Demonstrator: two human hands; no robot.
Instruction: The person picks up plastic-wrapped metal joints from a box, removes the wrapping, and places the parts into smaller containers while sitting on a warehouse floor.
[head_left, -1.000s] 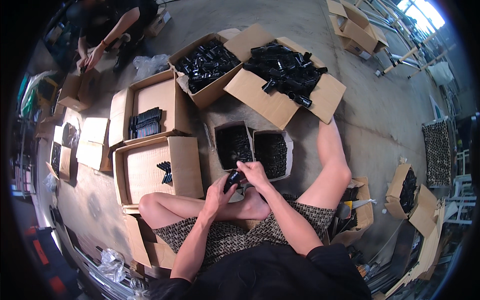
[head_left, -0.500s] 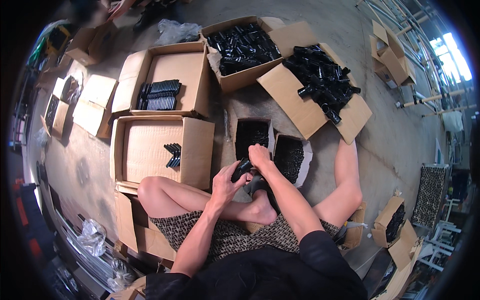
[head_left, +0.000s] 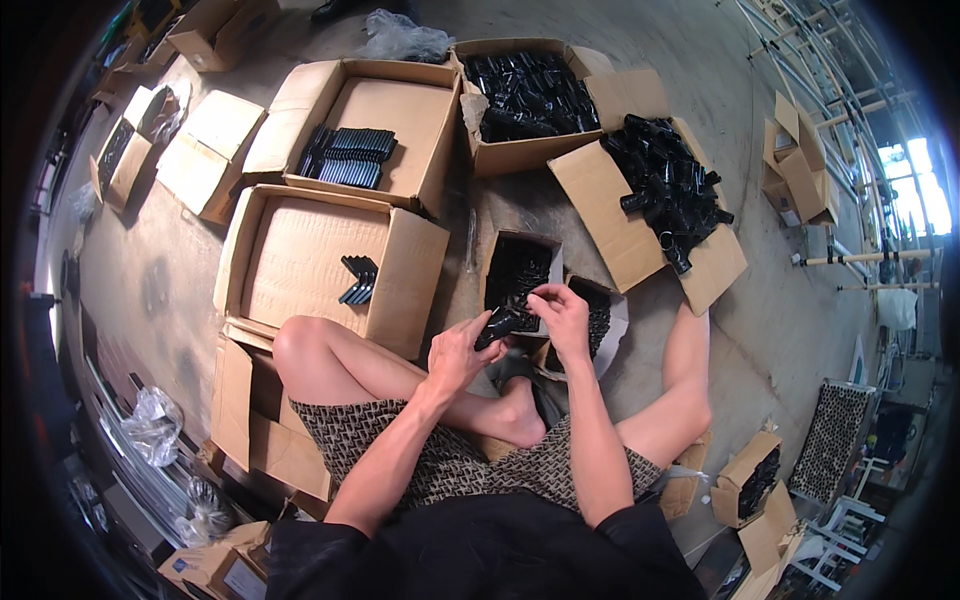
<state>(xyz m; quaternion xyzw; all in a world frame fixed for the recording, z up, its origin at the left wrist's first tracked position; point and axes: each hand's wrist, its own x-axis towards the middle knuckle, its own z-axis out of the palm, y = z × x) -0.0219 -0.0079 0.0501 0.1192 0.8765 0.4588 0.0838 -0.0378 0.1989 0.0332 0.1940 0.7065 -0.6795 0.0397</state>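
Observation:
My left hand (head_left: 460,350) is closed around a glossy black tubular fitting (head_left: 497,328), held above my crossed foot. At the fitting's far right end is my right hand (head_left: 563,318), its thumb and fingertips pinched together; whatever lies between them is too small to make out. Just beyond my hands stands a small open box (head_left: 556,258) of small dark parts. Beside it, partly covered by my right hand, a second small box (head_left: 612,335) holds more small black pieces.
A large carton (head_left: 400,290) at left holds a few angled black pieces; the carton behind it (head_left: 440,130) has a neat stack. Black fittings fill a carton (head_left: 530,155) at the back and heap on an opened carton (head_left: 608,215) at right. Metal racks (head_left: 850,110) stand far right.
My right hand has moved slightly right and turned, its fingertips now at the fitting's end. The fitting is still in my left hand. The whole view has shifted a little.

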